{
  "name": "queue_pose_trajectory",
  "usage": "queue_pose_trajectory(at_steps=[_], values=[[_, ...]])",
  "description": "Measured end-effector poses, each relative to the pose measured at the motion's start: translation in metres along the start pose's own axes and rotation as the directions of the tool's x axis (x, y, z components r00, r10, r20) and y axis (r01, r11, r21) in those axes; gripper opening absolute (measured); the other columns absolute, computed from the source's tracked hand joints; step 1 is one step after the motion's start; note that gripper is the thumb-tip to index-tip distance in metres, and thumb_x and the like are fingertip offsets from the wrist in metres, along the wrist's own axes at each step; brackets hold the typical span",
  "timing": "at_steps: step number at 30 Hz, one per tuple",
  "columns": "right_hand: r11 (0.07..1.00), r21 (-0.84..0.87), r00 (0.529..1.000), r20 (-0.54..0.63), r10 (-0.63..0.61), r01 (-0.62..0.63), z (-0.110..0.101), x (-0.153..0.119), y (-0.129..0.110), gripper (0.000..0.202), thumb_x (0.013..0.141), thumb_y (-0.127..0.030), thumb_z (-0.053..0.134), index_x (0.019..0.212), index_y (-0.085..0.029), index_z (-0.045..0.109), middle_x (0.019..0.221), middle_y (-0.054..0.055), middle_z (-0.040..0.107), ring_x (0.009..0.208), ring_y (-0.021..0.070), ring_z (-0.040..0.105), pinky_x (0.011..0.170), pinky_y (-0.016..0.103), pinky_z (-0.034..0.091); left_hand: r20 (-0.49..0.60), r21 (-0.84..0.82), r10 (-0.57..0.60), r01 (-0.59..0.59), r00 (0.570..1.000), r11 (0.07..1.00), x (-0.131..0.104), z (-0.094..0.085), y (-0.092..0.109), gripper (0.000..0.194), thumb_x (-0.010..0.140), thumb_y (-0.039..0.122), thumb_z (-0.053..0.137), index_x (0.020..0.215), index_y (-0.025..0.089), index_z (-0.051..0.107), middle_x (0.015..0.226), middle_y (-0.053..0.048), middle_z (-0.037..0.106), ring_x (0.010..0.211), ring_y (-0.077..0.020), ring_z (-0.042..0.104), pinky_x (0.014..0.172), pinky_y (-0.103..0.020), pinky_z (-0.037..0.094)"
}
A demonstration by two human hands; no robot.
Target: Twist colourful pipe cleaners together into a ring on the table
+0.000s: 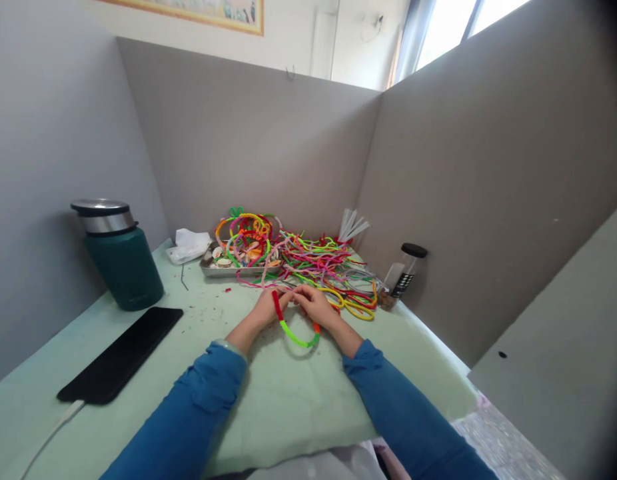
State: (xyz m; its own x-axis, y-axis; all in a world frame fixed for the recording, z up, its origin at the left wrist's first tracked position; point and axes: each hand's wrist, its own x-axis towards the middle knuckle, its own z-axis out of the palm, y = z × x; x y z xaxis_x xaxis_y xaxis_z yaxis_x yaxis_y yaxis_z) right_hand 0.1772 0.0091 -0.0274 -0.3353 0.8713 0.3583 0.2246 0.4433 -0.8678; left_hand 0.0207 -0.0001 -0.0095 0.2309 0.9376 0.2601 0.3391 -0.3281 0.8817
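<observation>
Both hands meet over the middle of the table, fingertips pinched close together. Between them is a ring of fuzzy pipe cleaner point(299, 342), with red, lime, green and orange stretches; its lower curve hangs toward me. My left hand point(269, 308) is closed on the ring's upper left part, near the red stretch. At the upper right, my right hand point(313, 305) pinches it close to the left fingertips. A small pale pink bit shows between the fingers, too small to make out fully. Just beyond the hands lies a heap of loose colored pipe cleaners point(318, 257).
A metal tray point(223, 272) holds several fuzzy rings and shell-like pieces. On the left stand a green bottle point(123, 267), a black phone point(121, 357) with a white cable, and a tissue pack point(188, 247). A black-lidded jar point(402, 277) is at right. Grey partitions point(248, 133) enclose the table.
</observation>
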Motion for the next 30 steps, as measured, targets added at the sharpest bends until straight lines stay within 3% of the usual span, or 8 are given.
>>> queue_pose_trajectory(at_steps=[19,25,30], values=[[0.998,0.047,0.999,0.017,0.03,-0.031,0.002,0.001,0.002,0.017,0.085,-0.034,0.049,0.083,-0.019,0.056,0.063,-0.003,0.052,0.044,0.0078,0.044,0.04,0.019,0.036,-0.028,0.031,-0.003,0.004,1.0,1.0,0.002,0.0,-0.003,0.029,0.074,0.04,0.054,0.058,0.017,0.055,0.043,0.003,0.045,0.045,-0.0111,0.044,0.044,-0.022,0.032],[0.995,0.083,0.999,0.017,0.046,-0.048,0.002,0.001,0.0,0.018,0.084,-0.036,0.049,0.081,-0.019,0.053,0.058,-0.005,0.049,0.04,0.0076,0.04,0.037,0.019,0.032,-0.103,-0.031,-0.015,0.012,0.995,0.999,0.004,0.002,-0.011,0.031,0.073,0.045,0.059,0.078,0.014,0.06,0.046,0.004,0.049,0.038,-0.0092,0.043,0.04,-0.021,0.031],[0.988,0.133,0.996,0.049,0.075,-0.081,0.001,-0.001,-0.005,0.019,0.082,-0.037,0.05,0.078,-0.018,0.052,0.057,-0.005,0.049,0.039,0.0065,0.039,0.037,0.019,0.03,-0.072,-0.126,-0.023,0.014,0.997,0.992,0.002,0.0,-0.007,0.035,0.072,0.045,0.062,0.086,0.014,0.06,0.048,0.005,0.049,0.037,-0.0079,0.043,0.039,-0.02,0.032]])
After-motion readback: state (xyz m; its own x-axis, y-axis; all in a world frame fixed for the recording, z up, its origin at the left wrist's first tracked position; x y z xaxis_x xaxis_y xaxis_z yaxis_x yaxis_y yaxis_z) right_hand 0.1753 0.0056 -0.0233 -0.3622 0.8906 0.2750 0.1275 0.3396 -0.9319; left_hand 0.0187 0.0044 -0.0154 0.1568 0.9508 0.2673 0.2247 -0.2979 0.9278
